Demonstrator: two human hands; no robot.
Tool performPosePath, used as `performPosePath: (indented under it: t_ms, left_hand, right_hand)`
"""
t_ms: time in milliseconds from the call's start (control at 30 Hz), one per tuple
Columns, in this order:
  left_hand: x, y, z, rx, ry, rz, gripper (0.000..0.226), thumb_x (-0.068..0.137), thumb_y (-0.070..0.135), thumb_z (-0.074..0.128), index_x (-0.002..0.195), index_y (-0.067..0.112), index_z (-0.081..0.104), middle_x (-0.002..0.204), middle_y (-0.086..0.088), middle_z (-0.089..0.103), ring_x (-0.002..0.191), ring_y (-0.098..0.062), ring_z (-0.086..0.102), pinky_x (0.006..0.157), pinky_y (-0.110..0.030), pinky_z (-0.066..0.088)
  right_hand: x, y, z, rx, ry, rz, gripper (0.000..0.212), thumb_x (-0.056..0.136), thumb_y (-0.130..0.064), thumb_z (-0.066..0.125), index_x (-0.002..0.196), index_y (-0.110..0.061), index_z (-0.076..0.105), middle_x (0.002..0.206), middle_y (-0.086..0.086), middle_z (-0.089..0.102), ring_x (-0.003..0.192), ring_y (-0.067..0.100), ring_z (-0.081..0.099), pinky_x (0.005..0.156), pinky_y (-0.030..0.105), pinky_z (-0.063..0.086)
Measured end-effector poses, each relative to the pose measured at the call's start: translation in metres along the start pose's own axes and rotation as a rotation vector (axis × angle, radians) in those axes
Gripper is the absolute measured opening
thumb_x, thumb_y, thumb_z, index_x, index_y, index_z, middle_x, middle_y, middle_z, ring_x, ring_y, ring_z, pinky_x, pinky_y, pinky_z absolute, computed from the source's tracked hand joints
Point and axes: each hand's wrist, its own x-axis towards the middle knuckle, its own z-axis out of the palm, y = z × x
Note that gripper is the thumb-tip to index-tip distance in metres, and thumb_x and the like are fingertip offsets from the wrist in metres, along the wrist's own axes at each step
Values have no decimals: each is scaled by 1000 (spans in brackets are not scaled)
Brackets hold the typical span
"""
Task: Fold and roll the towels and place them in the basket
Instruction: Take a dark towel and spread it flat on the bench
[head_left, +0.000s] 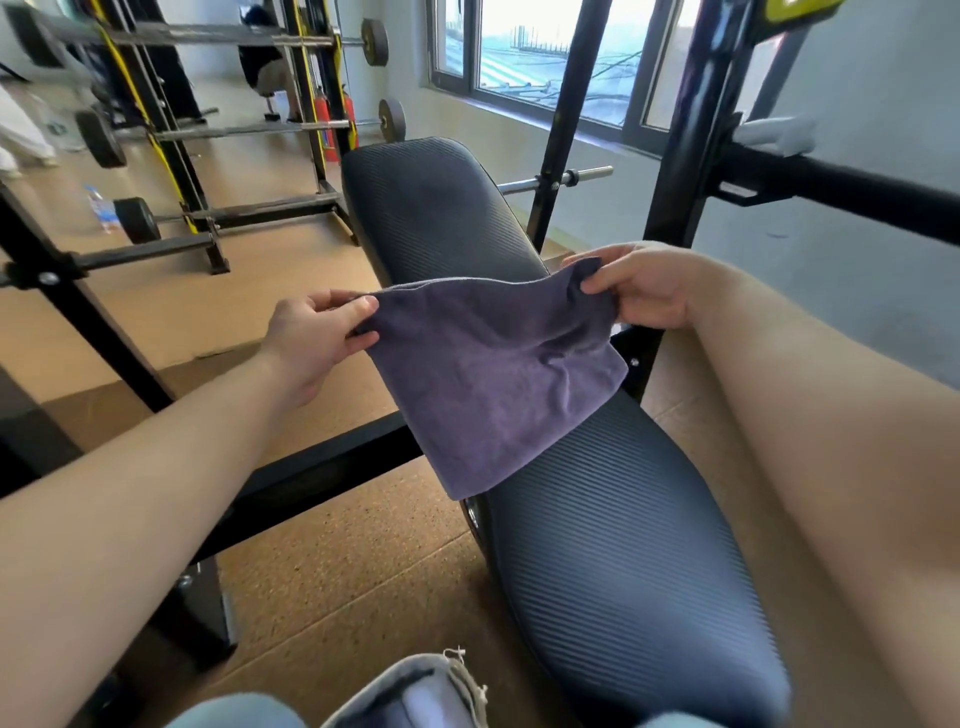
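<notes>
Holding a purple towel (493, 374) by its two top corners, both hands up over the padded table (623, 545).

Left to right:
- Water bottle (101, 208) on the floor (171, 306), far left, near a barbell rack (171, 130) with weight plates.
- Left hand (317, 338): thumb and fingers pinched closed on the towel's left top corner, forearm coming in from lower left.
- Towel: spread flat between the hands, top edge sagging slightly in the middle. That edge runs left-low to right-high. Long axis runs from the held top edge down toward the camera, ending in a lower corner that points down and a bit left. Lower part lies on the table's ribbed black pad; the lower-left corner hangs just past the pad's left edge. Looks like a single layer or one fold, can't tell which.
- Right hand (639, 291): fingers closed on the right top corner, thumb under, cloth bunched in the pinch. It sits a little higher and further from the camera than the left one.
- Table: long axis runs away from the camera, tilted left toward the far end; black frame uprights (691, 130) beside it on the right.
- White cloth (774, 135) draped on a black bar, upper right, well apart from the purple one.
- Window (545, 52) behind.

Basket not in view.
</notes>
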Motion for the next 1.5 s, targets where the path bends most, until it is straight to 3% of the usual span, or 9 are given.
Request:
performPosePath:
  t_ms: [133,233,400,533,667,867,1000,1300,1500]
  left_hand:
    - [-33,7,-14,41,-65,-10,8,98,15,68,105,12,67,114,-6,67,111,-21,65,89,-35,61]
    - [-60,15,-20,41,-93,12,6,99,15,66,104,14,67,114,-7,67,112,-24,65,80,-32,64]
    - [-102,23,-28,95,-89,70,3,100,22,65,102,23,67,112,-3,67,112,-27,65,81,-40,64]
    - [-132,24,-36,152,-52,128,8,100,27,65,107,25,68,113,-1,69,109,-24,66,83,-45,64]
    - [-159,18,-47,84,-47,124,4,98,23,69,100,22,72,107,-5,72,106,-25,69,82,-40,62]
    - [-191,4,-64,42,-37,89,5,96,18,70,98,19,74,107,-6,72,104,-26,68,86,-39,60]
    - [-205,-3,-76,7,-26,59,5,96,16,71,96,17,75,102,-7,72,102,-26,67,83,-37,59]
    - [-229,-37,-106,21,-22,35,7,96,10,70,92,13,75,93,-3,72,94,-19,68,78,-30,64]
    - [-240,-70,-124,51,-49,-22,8,93,6,72,99,3,76,105,-14,73,101,-24,72,87,-37,63]
  right_hand:
    - [-34,9,8,-66,128,39,38,89,14,57,125,6,67,117,23,71,110,35,70,90,44,60]
    - [-59,15,13,-75,323,-17,24,90,5,68,111,-3,77,115,19,73,112,35,70,91,45,60]
    - [-110,19,37,-79,443,-129,12,91,-7,75,102,-8,78,100,12,74,94,23,70,74,34,62]
    - [-145,22,54,-85,454,-180,8,91,-12,76,98,-8,79,97,12,74,90,23,69,83,39,58]
    - [-174,32,66,-11,413,-204,10,90,-5,74,100,-5,76,92,12,72,83,22,68,78,35,58]
    - [-212,65,94,16,197,-2,16,88,9,67,89,-6,73,79,9,73,72,18,70,67,29,60]
    - [-227,86,117,2,134,95,21,89,13,64,89,-7,71,81,9,74,73,17,70,70,28,59]
    - [-225,128,156,-7,372,-67,14,88,6,73,91,-7,76,87,7,73,82,17,68,78,31,58]
    - [-227,163,168,-207,498,-183,15,87,-3,79,86,-18,79,83,-3,76,75,8,67,67,23,56]
